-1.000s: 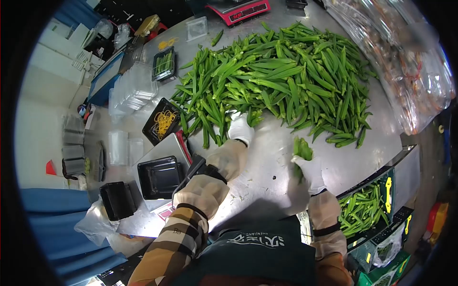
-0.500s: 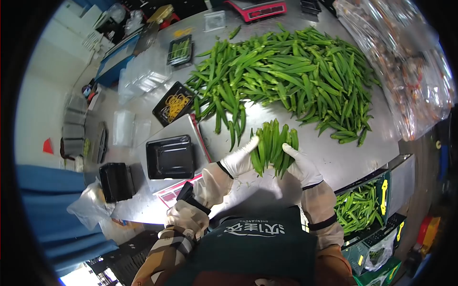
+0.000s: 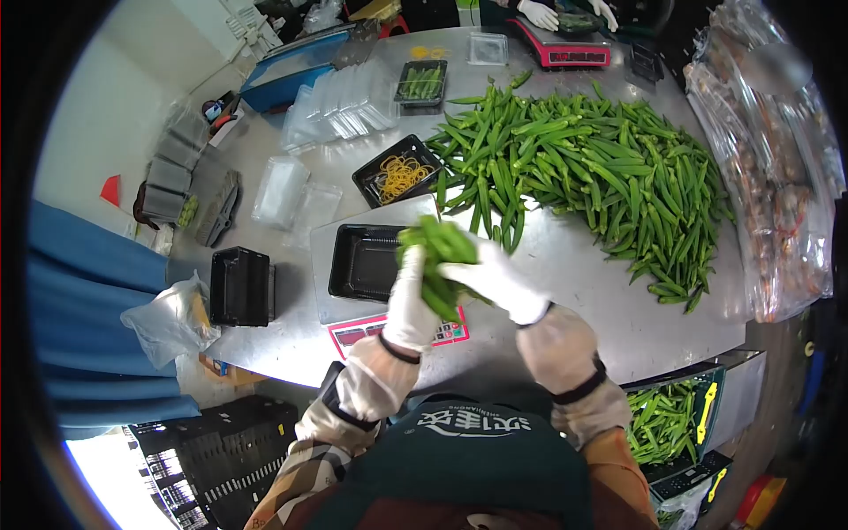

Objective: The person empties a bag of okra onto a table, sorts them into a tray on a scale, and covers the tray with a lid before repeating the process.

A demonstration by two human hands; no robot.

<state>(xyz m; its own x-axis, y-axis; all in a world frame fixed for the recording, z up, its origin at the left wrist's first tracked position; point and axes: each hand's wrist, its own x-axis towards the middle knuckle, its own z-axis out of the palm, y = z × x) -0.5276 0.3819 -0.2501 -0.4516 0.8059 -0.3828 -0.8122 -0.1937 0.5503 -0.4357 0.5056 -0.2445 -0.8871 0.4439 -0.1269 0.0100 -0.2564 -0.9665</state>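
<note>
Both my hands wear white gloves and close around a bunch of green okra (image 3: 433,237), slightly smeared by motion. My left hand (image 3: 410,305) grips its left side, and my right hand (image 3: 499,278) holds it from the right. The bunch hangs over the right edge of a black plastic tray (image 3: 353,287), hiding part of it. No okra shows in the visible part of that tray, which sits on a red-trimmed scale (image 3: 325,305). Just beyond, a black tray of yellow rubber bands (image 3: 400,179) lies near the large okra pile (image 3: 592,159).
Stacked black trays (image 3: 240,287) and clear lids (image 3: 340,106) lie to the left. A filled okra pack (image 3: 421,84) and a second scale (image 3: 565,55) stand farther back. Another person's gloved hands (image 3: 539,15) are at the far edge. A crate of okra (image 3: 662,424) stands lower right.
My hands have carried the okra bunch leftward, from the bare tabletop to beside and over the black tray. The view has shifted, and another person's gloved hands now show at the far edge.
</note>
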